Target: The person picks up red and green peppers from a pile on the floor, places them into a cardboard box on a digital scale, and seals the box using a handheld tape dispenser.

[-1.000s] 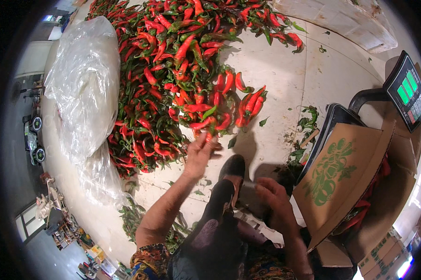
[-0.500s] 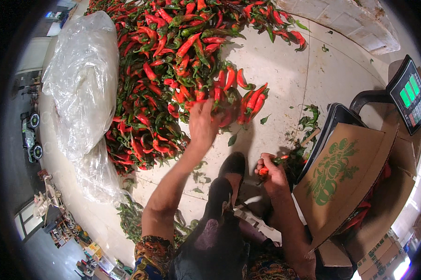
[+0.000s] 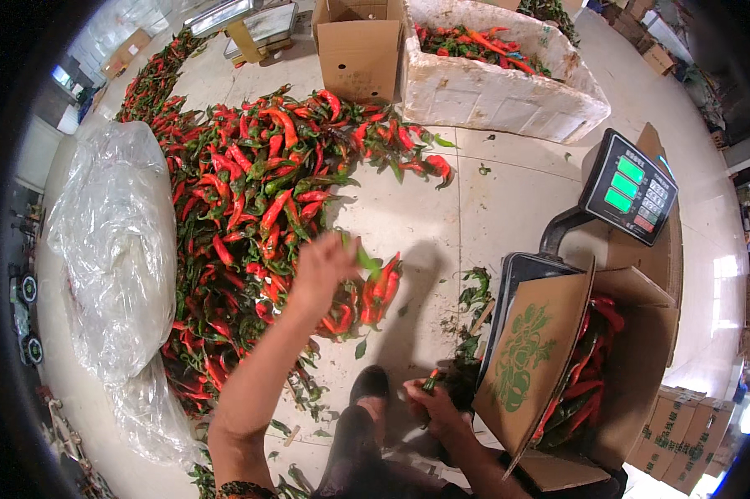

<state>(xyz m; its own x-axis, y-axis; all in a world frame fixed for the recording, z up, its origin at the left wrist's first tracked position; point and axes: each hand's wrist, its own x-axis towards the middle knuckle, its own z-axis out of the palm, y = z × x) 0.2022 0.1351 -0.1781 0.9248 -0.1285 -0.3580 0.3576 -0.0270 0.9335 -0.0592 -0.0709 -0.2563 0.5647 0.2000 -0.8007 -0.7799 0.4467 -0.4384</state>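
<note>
A large heap of red and green chili peppers (image 3: 250, 179) covers the floor on the left. My left hand (image 3: 321, 270) is over the heap's right edge, blurred by motion. A green chili pepper (image 3: 365, 259), also blurred, is at its fingertips. Just right of that hand lies a small cluster of red peppers (image 3: 379, 291). Lower down, my right hand (image 3: 435, 406) is closed around a chili pepper (image 3: 430, 381), its green stem end poking up; the rest is hidden by my fingers. An open cardboard box (image 3: 529, 358) partly filled with red peppers stands to its right.
The box sits by a scale with a lit display (image 3: 628, 187). Clear plastic sheeting (image 3: 113, 249) lies left of the heap. A white foam box (image 3: 500, 104) of peppers and a cardboard carton (image 3: 360, 62) stand at the back. Leaf scraps (image 3: 475, 287) litter the floor.
My view has tilted up, showing the foam box and carton at the back. My left hand has lifted from the peppers with a green one at its fingers. The right hand still grips a pepper.
</note>
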